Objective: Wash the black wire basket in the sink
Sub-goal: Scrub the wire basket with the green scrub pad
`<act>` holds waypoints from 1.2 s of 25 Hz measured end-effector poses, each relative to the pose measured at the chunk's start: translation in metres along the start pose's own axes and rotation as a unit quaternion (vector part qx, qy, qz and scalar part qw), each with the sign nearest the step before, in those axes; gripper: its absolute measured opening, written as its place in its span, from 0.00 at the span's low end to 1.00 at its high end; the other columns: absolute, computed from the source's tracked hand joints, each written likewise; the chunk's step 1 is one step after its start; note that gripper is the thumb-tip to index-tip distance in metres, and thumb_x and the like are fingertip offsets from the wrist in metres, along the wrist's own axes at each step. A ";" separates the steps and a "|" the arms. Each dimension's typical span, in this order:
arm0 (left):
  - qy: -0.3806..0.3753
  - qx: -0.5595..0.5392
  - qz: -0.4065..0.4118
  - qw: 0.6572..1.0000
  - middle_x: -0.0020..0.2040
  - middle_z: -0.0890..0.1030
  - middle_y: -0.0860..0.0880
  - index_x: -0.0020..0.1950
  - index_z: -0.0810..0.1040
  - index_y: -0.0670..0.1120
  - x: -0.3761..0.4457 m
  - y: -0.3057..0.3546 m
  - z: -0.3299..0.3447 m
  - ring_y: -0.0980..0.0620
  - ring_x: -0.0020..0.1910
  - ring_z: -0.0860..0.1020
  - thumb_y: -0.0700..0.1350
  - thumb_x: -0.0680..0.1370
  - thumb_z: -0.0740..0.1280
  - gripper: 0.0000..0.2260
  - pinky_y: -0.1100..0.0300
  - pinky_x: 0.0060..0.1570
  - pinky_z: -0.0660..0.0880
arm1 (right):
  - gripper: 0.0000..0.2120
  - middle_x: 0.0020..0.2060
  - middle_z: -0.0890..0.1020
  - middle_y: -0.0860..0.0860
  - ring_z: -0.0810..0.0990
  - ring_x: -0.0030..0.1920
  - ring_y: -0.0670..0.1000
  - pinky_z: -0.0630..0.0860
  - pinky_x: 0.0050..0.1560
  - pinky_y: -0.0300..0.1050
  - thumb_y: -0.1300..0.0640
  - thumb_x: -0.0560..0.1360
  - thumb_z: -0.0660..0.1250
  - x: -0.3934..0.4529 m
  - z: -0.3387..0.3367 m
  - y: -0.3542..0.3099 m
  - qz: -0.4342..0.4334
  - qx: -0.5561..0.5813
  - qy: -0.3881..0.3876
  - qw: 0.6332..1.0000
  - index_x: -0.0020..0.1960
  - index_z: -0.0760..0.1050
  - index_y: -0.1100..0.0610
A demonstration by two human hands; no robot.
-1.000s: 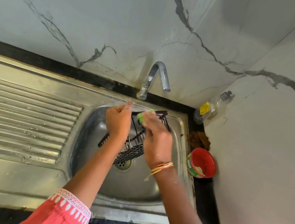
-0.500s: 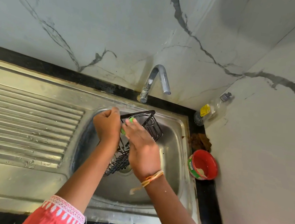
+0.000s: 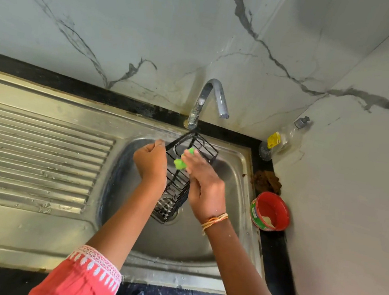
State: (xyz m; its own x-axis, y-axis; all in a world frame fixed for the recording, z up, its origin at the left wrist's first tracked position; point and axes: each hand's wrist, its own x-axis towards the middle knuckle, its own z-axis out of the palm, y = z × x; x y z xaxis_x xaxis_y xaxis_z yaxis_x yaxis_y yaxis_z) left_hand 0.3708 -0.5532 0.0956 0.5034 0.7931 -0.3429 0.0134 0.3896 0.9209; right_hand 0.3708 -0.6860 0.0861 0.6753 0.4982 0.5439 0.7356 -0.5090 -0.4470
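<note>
The black wire basket (image 3: 180, 177), a long rectangular rack of thin coated rods, hangs tilted over the bowl of the stainless steel sink (image 3: 202, 240), its low end above the drain and its high end just under the chrome tap (image 3: 209, 100). It looks light and stiff, so one hand can carry it, but wet, soapy rods will likely be slippery; the rim wire is the surest place to take hold, and a pinch there gives control of the tilt. The left hand (image 3: 151, 162) has its grip closed on that upper rim. The right hand (image 3: 205, 185) holds a bright green scrubber (image 3: 183, 160) against the rods, though its fingertips are partly hidden, so the exact hold is unclear. A red plastic tub (image 3: 269, 211) sits on the black counter (image 3: 276, 249) beside the sink.
</note>
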 end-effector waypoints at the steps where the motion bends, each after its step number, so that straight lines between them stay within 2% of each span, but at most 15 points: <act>1: 0.001 -0.012 -0.002 1.000 0.17 0.57 0.58 0.25 0.61 0.48 0.002 0.001 0.000 0.59 0.18 0.54 0.36 0.77 0.63 0.22 0.64 0.23 0.57 | 0.23 0.61 0.80 0.54 0.75 0.65 0.48 0.72 0.66 0.47 0.75 0.72 0.61 0.005 -0.001 0.008 0.064 0.017 0.025 0.997 0.63 0.77 0.59; 4: 0.004 -0.018 0.017 1.000 0.17 0.56 0.59 0.26 0.60 0.48 0.007 0.003 -0.002 0.59 0.21 0.53 0.35 0.78 0.64 0.23 0.71 0.24 0.64 | 0.19 0.53 0.84 0.55 0.81 0.51 0.46 0.79 0.55 0.51 0.72 0.74 0.63 0.018 -0.003 0.016 0.207 0.042 0.066 0.975 0.62 0.78 0.59; 8: 0.013 -0.017 0.023 1.000 0.17 0.56 0.59 0.25 0.60 0.48 0.011 0.001 -0.006 0.59 0.20 0.53 0.35 0.77 0.64 0.23 0.70 0.25 0.62 | 0.15 0.54 0.83 0.55 0.81 0.52 0.49 0.74 0.54 0.34 0.68 0.76 0.65 0.041 -0.020 0.019 0.197 0.007 0.161 0.967 0.62 0.78 0.61; 9: 0.014 -0.012 0.025 1.000 0.18 0.57 0.58 0.25 0.61 0.48 0.011 0.001 -0.006 0.59 0.21 0.53 0.35 0.77 0.64 0.23 0.70 0.25 0.63 | 0.14 0.55 0.83 0.56 0.81 0.54 0.51 0.71 0.54 0.31 0.65 0.77 0.64 0.049 -0.022 0.022 0.218 0.007 0.162 0.962 0.62 0.78 0.61; 11: 0.010 -0.013 0.025 1.000 0.17 0.57 0.58 0.25 0.61 0.48 0.011 0.001 -0.005 0.59 0.20 0.54 0.36 0.77 0.65 0.23 0.72 0.26 0.67 | 0.14 0.54 0.83 0.56 0.82 0.55 0.52 0.68 0.51 0.25 0.62 0.78 0.64 0.052 -0.018 0.025 0.256 0.003 0.087 0.963 0.63 0.77 0.60; 13: 0.025 -0.025 0.014 0.999 0.17 0.57 0.59 0.25 0.62 0.48 0.009 0.001 -0.004 0.59 0.19 0.54 0.37 0.78 0.64 0.23 0.72 0.26 0.67 | 0.13 0.53 0.84 0.54 0.82 0.54 0.51 0.72 0.51 0.26 0.63 0.78 0.65 0.041 -0.005 0.017 0.242 0.008 0.062 0.968 0.62 0.79 0.58; 15: 0.040 -0.033 0.007 0.999 0.17 0.57 0.59 0.25 0.62 0.48 0.008 -0.004 -0.002 0.59 0.19 0.54 0.37 0.78 0.64 0.23 0.71 0.24 0.65 | 0.14 0.57 0.82 0.53 0.79 0.61 0.49 0.76 0.61 0.41 0.67 0.76 0.66 0.027 0.003 0.005 0.229 -0.007 0.103 0.968 0.60 0.80 0.58; 16: 0.042 -0.033 0.005 0.999 0.17 0.57 0.59 0.24 0.62 0.48 0.007 -0.005 0.000 0.59 0.19 0.54 0.37 0.78 0.64 0.23 0.69 0.22 0.62 | 0.16 0.58 0.82 0.53 0.78 0.63 0.49 0.75 0.62 0.43 0.69 0.75 0.66 0.018 0.007 -0.003 0.204 -0.028 0.114 0.972 0.59 0.80 0.57; 20: 0.031 0.002 -0.010 0.999 0.18 0.57 0.56 0.22 0.62 0.49 0.016 -0.014 0.000 0.53 0.23 0.56 0.39 0.75 0.64 0.23 0.60 0.27 0.55 | 0.18 0.59 0.82 0.52 0.78 0.63 0.47 0.73 0.63 0.39 0.70 0.74 0.63 -0.015 0.028 -0.054 0.065 -0.011 0.040 0.997 0.59 0.81 0.55; 21: 0.024 0.006 -0.004 1.000 0.19 0.56 0.56 0.23 0.62 0.49 0.018 -0.015 -0.001 0.52 0.24 0.55 0.39 0.75 0.64 0.22 0.59 0.28 0.55 | 0.18 0.57 0.83 0.51 0.79 0.60 0.43 0.74 0.61 0.37 0.69 0.75 0.63 -0.017 0.025 -0.062 0.075 0.028 0.036 0.996 0.58 0.81 0.54; 23: 0.014 0.019 0.027 0.999 0.19 0.57 0.56 0.24 0.62 0.48 0.019 -0.013 -0.004 0.54 0.23 0.55 0.37 0.75 0.63 0.21 0.60 0.27 0.55 | 0.18 0.51 0.84 0.49 0.78 0.44 0.32 0.71 0.48 0.23 0.68 0.76 0.64 -0.004 0.012 -0.054 0.150 0.083 0.092 0.981 0.58 0.80 0.50; 25: 0.010 0.018 0.047 0.999 0.18 0.57 0.58 0.23 0.62 0.48 0.018 -0.010 -0.006 0.57 0.21 0.55 0.36 0.76 0.63 0.22 0.63 0.25 0.61 | 0.15 0.44 0.84 0.48 0.78 0.36 0.37 0.66 0.37 0.18 0.67 0.77 0.65 0.020 -0.007 -0.023 0.238 0.037 0.163 0.957 0.59 0.80 0.55; 27: 0.015 -0.009 0.038 0.999 0.17 0.57 0.58 0.22 0.61 0.50 0.017 -0.005 -0.004 0.57 0.21 0.54 0.36 0.77 0.64 0.25 0.64 0.27 0.64 | 0.14 0.46 0.84 0.51 0.82 0.41 0.46 0.67 0.36 0.19 0.67 0.78 0.64 0.029 -0.017 0.002 0.287 -0.016 0.172 0.942 0.61 0.79 0.57; 29: 0.020 -0.027 0.016 0.999 0.17 0.57 0.58 0.22 0.62 0.50 0.018 -0.005 -0.003 0.58 0.21 0.54 0.36 0.77 0.64 0.25 0.64 0.26 0.63 | 0.16 0.56 0.83 0.54 0.82 0.55 0.53 0.68 0.48 0.17 0.69 0.77 0.64 0.017 -0.005 -0.005 0.256 -0.042 0.140 0.956 0.61 0.78 0.57; 30: 0.025 -0.028 0.012 0.999 0.17 0.57 0.58 0.23 0.62 0.49 0.018 -0.006 -0.003 0.59 0.20 0.54 0.36 0.77 0.64 0.24 0.65 0.25 0.62 | 0.18 0.60 0.81 0.53 0.79 0.62 0.52 0.66 0.56 0.19 0.71 0.76 0.63 0.003 0.006 -0.016 0.219 -0.038 0.115 0.968 0.62 0.78 0.57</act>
State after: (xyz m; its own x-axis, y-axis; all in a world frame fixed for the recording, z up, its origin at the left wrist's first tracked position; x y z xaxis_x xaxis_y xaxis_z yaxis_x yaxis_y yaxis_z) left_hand 0.3771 -0.5400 0.0832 0.4594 0.8241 -0.3313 -0.0471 0.3951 0.9174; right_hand 0.3618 -0.6726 0.0908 0.8848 0.0577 0.4623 0.3699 -0.6902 -0.6219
